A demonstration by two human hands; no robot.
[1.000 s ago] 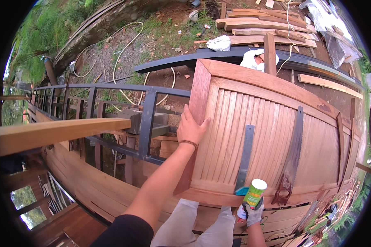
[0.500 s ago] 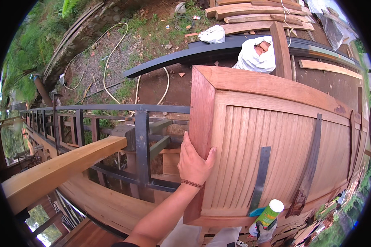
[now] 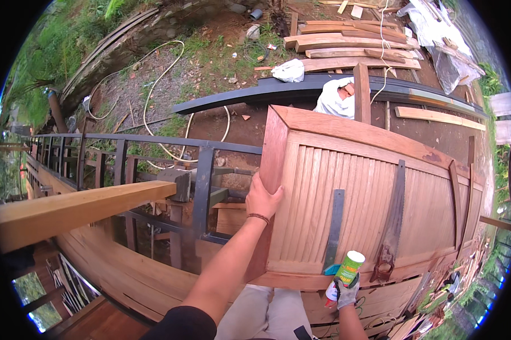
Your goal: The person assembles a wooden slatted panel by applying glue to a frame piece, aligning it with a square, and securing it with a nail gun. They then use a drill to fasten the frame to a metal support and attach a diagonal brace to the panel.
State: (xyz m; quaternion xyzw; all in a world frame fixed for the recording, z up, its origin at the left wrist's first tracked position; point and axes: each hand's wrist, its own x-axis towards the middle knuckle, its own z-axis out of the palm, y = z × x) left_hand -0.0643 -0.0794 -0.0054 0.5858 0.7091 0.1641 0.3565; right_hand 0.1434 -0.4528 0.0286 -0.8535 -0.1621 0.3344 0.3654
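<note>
At lower right, the gloved right hand (image 3: 346, 293) gripped a green-capped bottle (image 3: 346, 271) just below the slatted wooden panel (image 3: 369, 198); mid-frame, the left hand (image 3: 262, 199) lay open against its corner post, best kept firmly braced; black railing (image 3: 153, 141) stood beyond
</note>
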